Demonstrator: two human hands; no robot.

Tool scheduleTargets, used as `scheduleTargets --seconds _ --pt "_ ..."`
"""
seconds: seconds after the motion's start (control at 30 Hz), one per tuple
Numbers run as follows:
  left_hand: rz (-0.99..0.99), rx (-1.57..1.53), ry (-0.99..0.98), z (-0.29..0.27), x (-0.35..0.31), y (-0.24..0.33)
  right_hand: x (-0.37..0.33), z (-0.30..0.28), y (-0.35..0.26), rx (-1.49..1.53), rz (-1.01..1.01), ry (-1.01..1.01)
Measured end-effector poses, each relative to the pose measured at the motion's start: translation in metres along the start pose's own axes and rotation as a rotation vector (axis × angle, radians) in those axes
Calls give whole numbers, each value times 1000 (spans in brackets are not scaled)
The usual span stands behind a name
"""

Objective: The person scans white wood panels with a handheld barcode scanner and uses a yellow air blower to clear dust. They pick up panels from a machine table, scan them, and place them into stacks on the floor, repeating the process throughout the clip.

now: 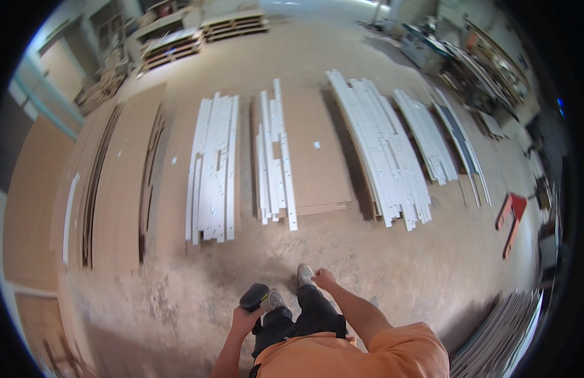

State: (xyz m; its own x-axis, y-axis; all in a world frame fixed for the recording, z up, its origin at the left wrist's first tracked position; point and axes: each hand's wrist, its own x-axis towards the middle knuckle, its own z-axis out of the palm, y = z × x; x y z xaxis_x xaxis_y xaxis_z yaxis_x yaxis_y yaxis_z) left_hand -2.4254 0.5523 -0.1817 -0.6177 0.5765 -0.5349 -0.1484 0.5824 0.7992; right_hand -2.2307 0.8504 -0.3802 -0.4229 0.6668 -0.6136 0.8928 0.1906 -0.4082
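My left hand [246, 320] is wrapped round a black handheld tool [255, 297] with a yellow-green strip, held low in front of my left leg. It looks like a power tool, but its exact kind cannot be made out. My right hand [324, 278] hangs in front of my right leg, its fingers curled in, and no object shows in it. Both hands are apart from the stacks on the floor. Nearest ahead lie long white boards [213, 170] and a second group of white strips [276, 164] beside a brown panel [314, 148].
More white boards [383, 151] and shorter ones [427, 138] lie to the right. Tall brown sheets [119, 176] are stacked at the left. A red pallet jack [511, 220] stands at the right, pallets [235, 26] at the back, and stacked sheets [499, 340] at the lower right.
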Motion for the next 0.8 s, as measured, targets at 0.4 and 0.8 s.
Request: scheduleTargets --seconds 0.4,0.8 --pt "363 352 -553 252 -20 120 -248 18 330 495 517 164" --pt "646 520 -1533 687 -298 178 -469 7 604 1412 982 797"
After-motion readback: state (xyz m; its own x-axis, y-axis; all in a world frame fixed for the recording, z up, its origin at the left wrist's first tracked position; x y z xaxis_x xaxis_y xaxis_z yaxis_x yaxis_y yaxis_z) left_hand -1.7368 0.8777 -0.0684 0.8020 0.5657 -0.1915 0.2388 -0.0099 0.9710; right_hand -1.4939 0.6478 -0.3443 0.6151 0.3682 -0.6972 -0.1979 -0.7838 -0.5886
